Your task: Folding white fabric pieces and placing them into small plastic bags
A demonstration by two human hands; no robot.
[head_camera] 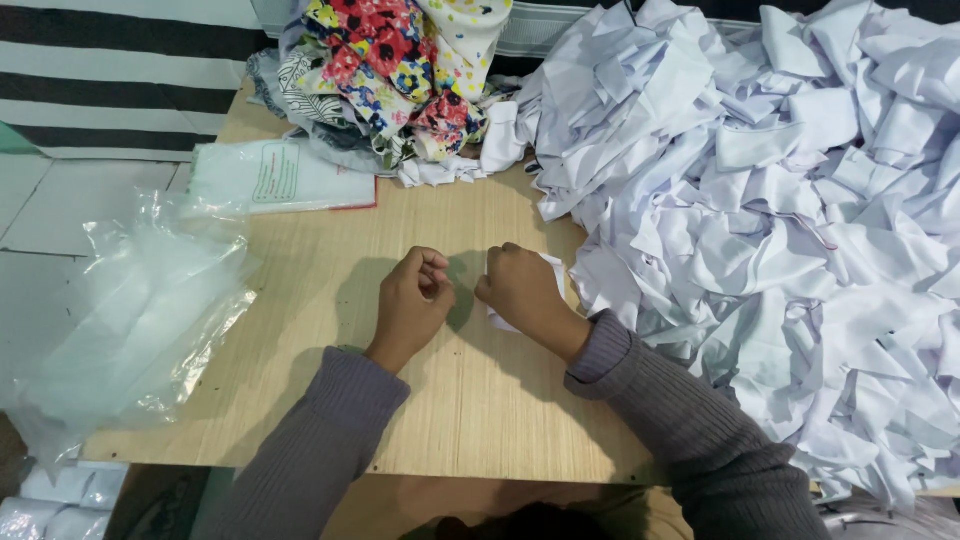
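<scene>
My left hand (415,300) is curled into a loose fist above the middle of the wooden table (300,300); its fingertips pinch together, and whether anything is in them I cannot tell. A little to its right, my right hand (520,290) is closed on a small white fabric piece (553,266), which shows above and below the fist. Both arms wear grey knit sleeves. The right hand sits at the edge of a big heap of white fabric pieces (780,220).
A bundle of flowered and patterned cloth (390,70) lies at the table's far edge. A flat clear packet with a printed sheet (280,175) lies far left. Crumpled clear plastic bags (130,320) hang over the left edge. Striped fabric (110,80) lies beyond.
</scene>
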